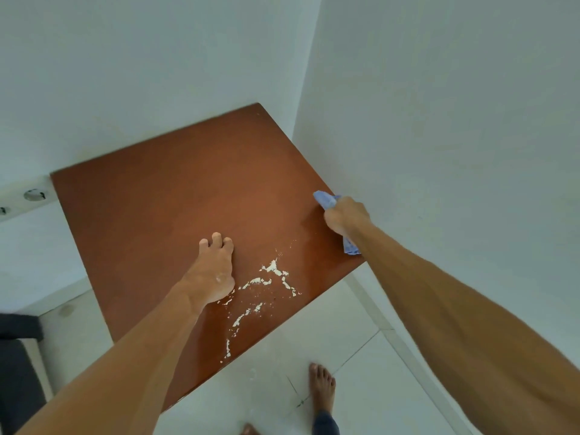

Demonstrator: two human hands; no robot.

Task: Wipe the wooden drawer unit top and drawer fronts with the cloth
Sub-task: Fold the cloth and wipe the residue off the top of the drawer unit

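The reddish-brown wooden top of the drawer unit (175, 196) fills the middle of the view, pushed into a white wall corner. My right hand (345, 215) is closed around a light blue cloth (324, 199) and presses it on the top near the right edge, by the wall. My left hand (216, 265) rests flat on the top near its front, fingers slightly apart, holding nothing. White flaky patches (273, 271) are scattered over the front part of the top, just right of my left hand. The drawer fronts are hidden below the top.
White walls (439, 120) close in behind and to the right. Wall sockets (34, 194) sit at the far left. Below lies a white tiled floor (361, 356) with my bare foot (321, 387) on it. A dark object (15, 356) stands at the lower left.
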